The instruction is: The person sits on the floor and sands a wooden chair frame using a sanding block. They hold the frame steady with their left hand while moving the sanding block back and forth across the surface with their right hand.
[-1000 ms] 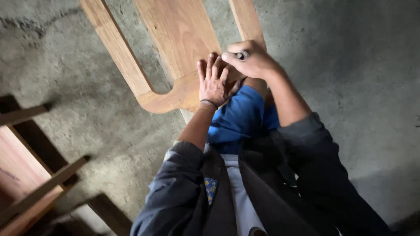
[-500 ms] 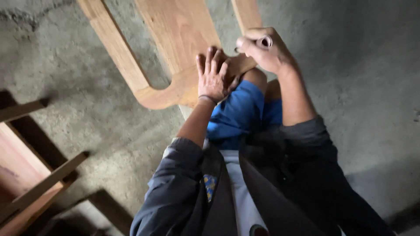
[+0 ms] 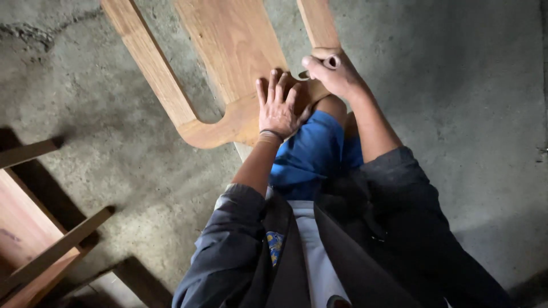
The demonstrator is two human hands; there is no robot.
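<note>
Rough grey concrete floor point(image 3: 456, 85) fills the background. On it lies a pale wood frame point(image 3: 228, 68): wide middle board, two narrow side rails, joined by a curved crosspiece near the person's knee. Left hand point(image 3: 278, 108) rests flat and open on the crosspiece, fingers spread, a band at the wrist. Right hand point(image 3: 334, 74) is closed around a small rolled piece point(image 3: 331, 61), its round end showing, held against the right rail. Blue shorts point(image 3: 311, 151) and dark jacket below. Small blue-yellow patch point(image 3: 274, 246) on the jacket's left front. Wooden furniture point(image 3: 34, 228) at lower left.
</note>
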